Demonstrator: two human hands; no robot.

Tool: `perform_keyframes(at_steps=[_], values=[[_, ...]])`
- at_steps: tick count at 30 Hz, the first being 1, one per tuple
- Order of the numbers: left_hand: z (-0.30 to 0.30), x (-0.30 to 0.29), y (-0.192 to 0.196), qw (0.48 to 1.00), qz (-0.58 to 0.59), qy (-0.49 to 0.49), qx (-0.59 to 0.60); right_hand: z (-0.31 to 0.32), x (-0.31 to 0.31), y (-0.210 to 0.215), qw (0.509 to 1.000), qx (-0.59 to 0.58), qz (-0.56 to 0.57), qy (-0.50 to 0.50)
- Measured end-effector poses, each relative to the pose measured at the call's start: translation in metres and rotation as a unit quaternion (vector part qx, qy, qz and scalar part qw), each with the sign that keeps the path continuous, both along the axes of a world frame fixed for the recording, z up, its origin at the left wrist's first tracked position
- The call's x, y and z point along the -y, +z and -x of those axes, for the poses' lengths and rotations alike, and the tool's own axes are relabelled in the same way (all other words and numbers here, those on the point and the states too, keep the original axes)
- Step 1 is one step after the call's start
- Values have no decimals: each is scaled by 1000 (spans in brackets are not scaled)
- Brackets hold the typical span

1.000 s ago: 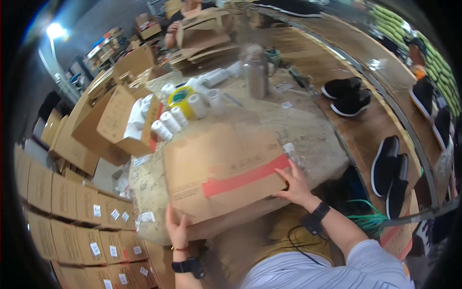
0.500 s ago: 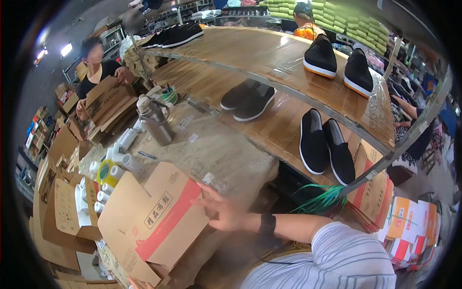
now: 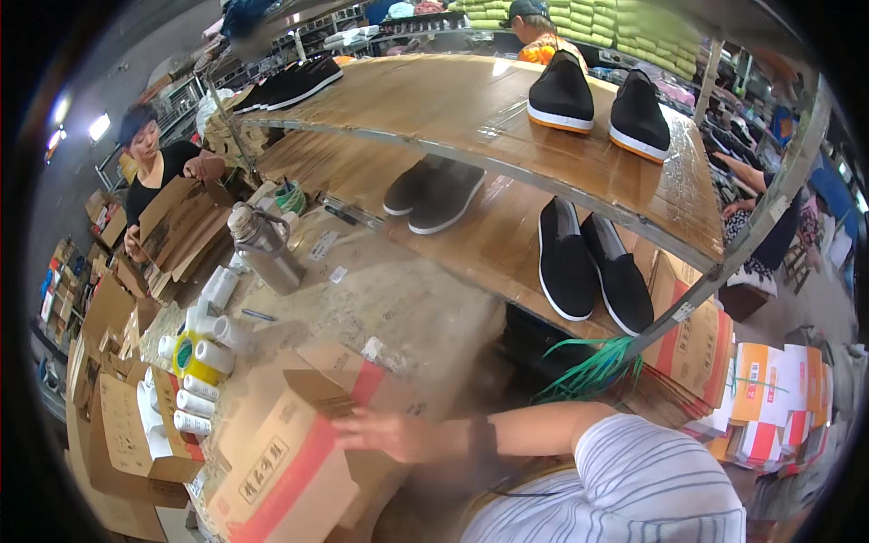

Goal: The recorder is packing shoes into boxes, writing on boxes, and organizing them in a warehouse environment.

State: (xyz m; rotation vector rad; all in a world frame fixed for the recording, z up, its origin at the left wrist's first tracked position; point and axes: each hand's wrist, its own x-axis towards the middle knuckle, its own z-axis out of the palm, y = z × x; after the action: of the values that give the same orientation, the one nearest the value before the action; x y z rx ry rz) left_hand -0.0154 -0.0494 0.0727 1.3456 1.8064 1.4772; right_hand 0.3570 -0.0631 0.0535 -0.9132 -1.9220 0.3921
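Observation:
A brown cardboard shoe box [image 3: 290,462] with a red stripe and dark printing stands tilted and part-folded at the near left of the table, its top flaps apart. My right hand [image 3: 398,435], slightly blurred, reaches in from the right with its fingers over the box's striped edge, seemingly gripping it. Behind the box, more striped cardboard [image 3: 348,362] lies on the table. My left hand is out of view.
White rolls [image 3: 195,403], a yellow tape roll [image 3: 186,355] and a steel flask [image 3: 264,249] stand left. Shelves ahead hold black cloth shoes [image 3: 566,262]. Green strapping [image 3: 593,371] hangs by the metal post. Across the table, a person [image 3: 167,172] handles cardboard.
The cardboard has gone from a flatter sheet to a tilted, part-folded box, lower in view. My right hand has shifted slightly left and down. My left fingertips have left the lower edge.

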Motion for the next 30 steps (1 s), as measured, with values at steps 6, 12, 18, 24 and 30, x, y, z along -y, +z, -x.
perform_keyframes(at_steps=[6, 12, 18, 24, 30], values=[[6, -59, 55, 989, -12, -141, 53, -24, -25, 138, 989, -122, 74, -27], [10, -105, 44, 971, 51, -224, 68, 49, -50, 141, 967, -41, -249, -44], [15, -132, 34, 963, 52, -253, 80, 59, -132, 60, 994, -103, 34, 1], [-11, -124, 32, 945, 53, -244, -210, 8, -117, 99, 946, -13, -324, -9], [-44, -99, 45, 951, -96, -232, -179, 4, -136, 51, 943, -214, 120, -223]])
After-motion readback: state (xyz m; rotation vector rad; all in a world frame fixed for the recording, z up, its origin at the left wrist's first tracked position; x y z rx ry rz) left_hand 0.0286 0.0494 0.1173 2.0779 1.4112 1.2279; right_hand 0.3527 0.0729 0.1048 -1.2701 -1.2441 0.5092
